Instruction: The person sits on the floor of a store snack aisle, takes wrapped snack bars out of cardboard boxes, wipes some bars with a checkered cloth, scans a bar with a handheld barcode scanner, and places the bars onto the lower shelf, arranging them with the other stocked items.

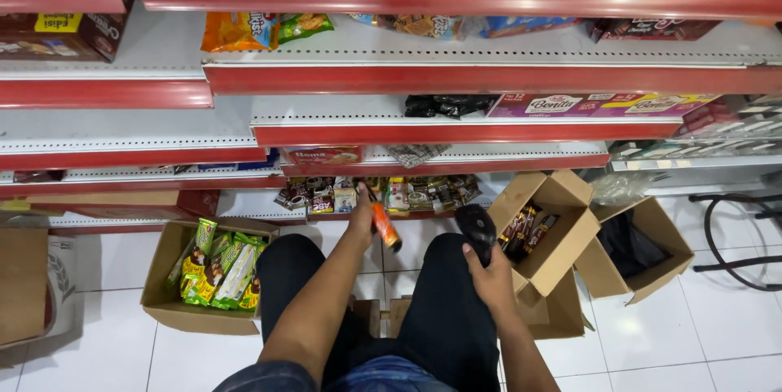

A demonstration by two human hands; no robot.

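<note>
My left hand (361, 217) reaches toward the lowest shelf (342, 214) and holds a narrow orange packet (385, 226) by its upper end. Small snack packets (383, 193) lie in a row on that shelf just beyond it. My right hand (489, 278) rests by my right knee and grips a black handheld device (476, 229). I am crouched low, both knees in dark trousers (444, 294) pointing at the shelves.
A cardboard box (167, 282) of green and yellow snack packs (220, 266) sits on the white tiles at left. At right stand an open box (562, 237) with dark packets and another box (652, 245) with a black bag. Red-edged shelves rise ahead. A black metal frame (737, 237) is far right.
</note>
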